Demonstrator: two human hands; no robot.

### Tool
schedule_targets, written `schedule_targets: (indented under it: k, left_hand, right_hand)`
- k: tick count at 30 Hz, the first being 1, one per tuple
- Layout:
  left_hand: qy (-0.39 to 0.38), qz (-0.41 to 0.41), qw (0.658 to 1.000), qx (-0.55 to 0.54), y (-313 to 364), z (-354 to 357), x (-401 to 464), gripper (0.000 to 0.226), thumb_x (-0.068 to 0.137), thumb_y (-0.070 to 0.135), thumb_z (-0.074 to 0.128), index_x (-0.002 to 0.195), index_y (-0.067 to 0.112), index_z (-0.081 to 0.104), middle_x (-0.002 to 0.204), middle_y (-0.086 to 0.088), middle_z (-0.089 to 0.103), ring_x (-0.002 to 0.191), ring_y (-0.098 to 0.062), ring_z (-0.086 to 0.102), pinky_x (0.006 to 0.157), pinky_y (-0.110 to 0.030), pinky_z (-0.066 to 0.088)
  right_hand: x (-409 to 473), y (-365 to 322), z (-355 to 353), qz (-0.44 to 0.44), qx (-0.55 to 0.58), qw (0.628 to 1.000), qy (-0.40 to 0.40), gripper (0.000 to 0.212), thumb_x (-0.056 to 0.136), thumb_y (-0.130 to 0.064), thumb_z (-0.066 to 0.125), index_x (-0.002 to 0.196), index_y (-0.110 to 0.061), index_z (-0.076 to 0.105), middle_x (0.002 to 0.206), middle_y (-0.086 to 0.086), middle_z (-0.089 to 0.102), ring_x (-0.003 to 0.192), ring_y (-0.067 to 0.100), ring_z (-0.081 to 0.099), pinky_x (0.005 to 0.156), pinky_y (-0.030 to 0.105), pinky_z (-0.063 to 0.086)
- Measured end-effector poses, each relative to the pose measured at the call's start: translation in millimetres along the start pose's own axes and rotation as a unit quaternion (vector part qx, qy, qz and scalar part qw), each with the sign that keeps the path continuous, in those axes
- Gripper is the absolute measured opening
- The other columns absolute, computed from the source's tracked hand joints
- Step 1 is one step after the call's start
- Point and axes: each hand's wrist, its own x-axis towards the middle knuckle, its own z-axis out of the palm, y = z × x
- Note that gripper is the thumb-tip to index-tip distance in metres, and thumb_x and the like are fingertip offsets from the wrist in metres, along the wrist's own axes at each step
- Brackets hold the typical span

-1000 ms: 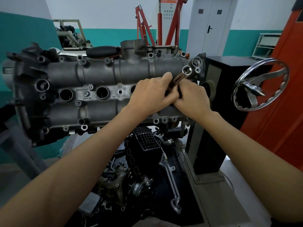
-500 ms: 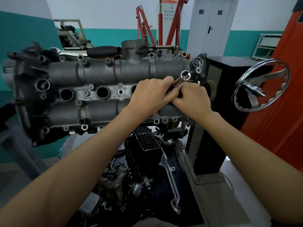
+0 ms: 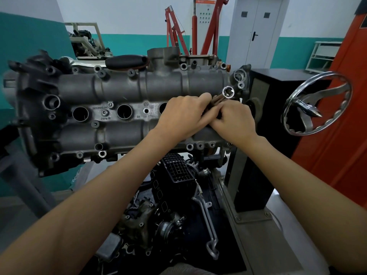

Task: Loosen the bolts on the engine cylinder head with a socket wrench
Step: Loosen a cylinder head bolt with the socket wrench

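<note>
Head view: left hand (image 3: 183,114) and right hand (image 3: 233,121) clasped round socket wrench (image 3: 222,97) for leverage (socket end beyond fingers), over cylinder head (image 3: 119,90).

**One head-worn view, looking forward and down**

A single wide-angle camera sits on the person's head, facing forward and slightly down; both forearms run in from the lower corners; the cylinder head (image 3: 119,100) fills the middle band at close range; the far wall and grey door (image 3: 256,30) cross the top, bowed by the lens; no second view shares the scene.
</note>
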Motion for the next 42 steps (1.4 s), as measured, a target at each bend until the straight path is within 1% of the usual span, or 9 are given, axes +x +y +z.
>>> schedule_targets:
  k: [5,8,11,18,23,28,32,37,42]
  left_hand:
    - [0.003,-0.006,1.000,-0.003,0.9,0.3,-0.5,0.034,0.093,0.038,0.047,0.079,0.007,0.052,0.055,0.004,0.041,0.051,-0.025,0.049,0.050,-0.029,0.028]
    - [0.003,-0.017,1.000,0.000,1.4,0.5,0.4,0.028,0.090,0.034,0.049,0.084,0.007,0.053,0.058,0.005,0.041,0.057,-0.031,0.054,0.051,-0.030,0.028]
    - [0.001,-0.021,1.000,0.003,1.1,1.0,0.9,0.027,0.089,0.033,0.049,0.087,0.007,0.055,0.059,0.005,0.042,0.060,-0.032,0.055,0.052,-0.031,0.030]
    - [0.010,-0.020,1.000,0.008,1.7,0.0,0.4,0.027,0.088,0.033,0.050,0.085,0.007,0.054,0.058,0.007,0.042,0.056,-0.029,0.054,0.051,-0.029,0.027]
    - [0.014,-0.018,1.000,0.007,2.3,-0.7,0.4,0.029,0.090,0.036,0.050,0.080,0.009,0.051,0.057,0.006,0.041,0.053,-0.028,0.053,0.048,-0.030,0.031]
    - [0.017,-0.015,1.000,0.017,2.0,-0.7,0.6,0.033,0.093,0.039,0.046,0.081,0.008,0.052,0.059,-0.002,0.054,0.056,-0.030,0.056,0.049,-0.032,0.035]
    - [0.016,-0.015,0.999,0.032,3.2,-0.8,-1.7,0.035,0.094,0.040,0.044,0.084,0.008,0.054,0.060,-0.003,0.057,0.056,-0.029,0.057,0.048,-0.031,0.034]
    - [0.011,-0.021,0.999,0.031,6.2,-1.1,-3.9,0.036,0.095,0.039,0.043,0.086,0.006,0.055,0.060,-0.004,0.057,0.055,-0.029,0.056,0.048,-0.032,0.033]
    - [0.007,-0.031,0.999,0.011,6.6,-1.9,-3.2,0.037,0.096,0.040,0.042,0.091,0.007,0.057,0.064,-0.005,0.060,0.059,-0.029,0.057,0.052,-0.038,0.042]
  right_hand:
    - [0.4,0.1,-0.3,0.002,-0.004,1.000,-0.007,0.017,0.079,-0.032,0.045,0.066,-0.025,0.035,0.053,-0.017,0.031,0.054,0.010,0.035,0.047,0.025,0.021]
    - [2.1,0.4,-0.2,0.020,-0.007,1.000,-0.014,0.013,0.077,-0.034,0.040,0.074,-0.021,0.042,0.058,-0.017,0.033,0.057,0.009,0.036,0.048,0.021,0.023]
    - [2.7,0.4,0.8,0.023,-0.006,1.000,-0.014,0.015,0.076,-0.036,0.038,0.078,-0.022,0.044,0.061,-0.018,0.035,0.061,0.009,0.038,0.053,0.027,0.024]
    - [1.9,0.8,0.3,0.021,0.001,1.000,-0.010,0.013,0.076,-0.036,0.039,0.077,-0.023,0.041,0.060,-0.019,0.034,0.058,0.007,0.036,0.049,0.021,0.024]
    - [1.6,0.1,1.0,0.021,-0.002,1.000,0.000,0.019,0.076,-0.036,0.040,0.078,-0.019,0.048,0.064,-0.014,0.039,0.062,0.009,0.040,0.055,0.027,0.027]
    - [0.9,-1.0,0.8,0.018,0.000,1.000,0.006,0.010,0.077,-0.033,0.043,0.075,-0.024,0.040,0.057,-0.019,0.032,0.058,0.008,0.039,0.050,0.026,0.025]
    - [-0.5,-1.4,2.0,0.014,-0.014,1.000,0.019,0.023,0.076,-0.039,0.039,0.074,-0.019,0.051,0.060,-0.012,0.040,0.057,0.010,0.040,0.048,0.025,0.025]
    - [-3.2,-3.9,0.6,-0.007,0.009,0.999,0.042,0.014,0.074,-0.041,0.036,0.069,-0.030,0.031,0.056,-0.011,0.039,0.051,0.009,0.036,0.046,0.017,0.018]
    - [-3.3,-2.3,2.4,-0.006,0.008,0.999,0.049,0.016,0.077,-0.034,0.050,0.072,-0.029,0.035,0.057,-0.005,0.047,0.053,0.011,0.038,0.047,0.014,0.021]
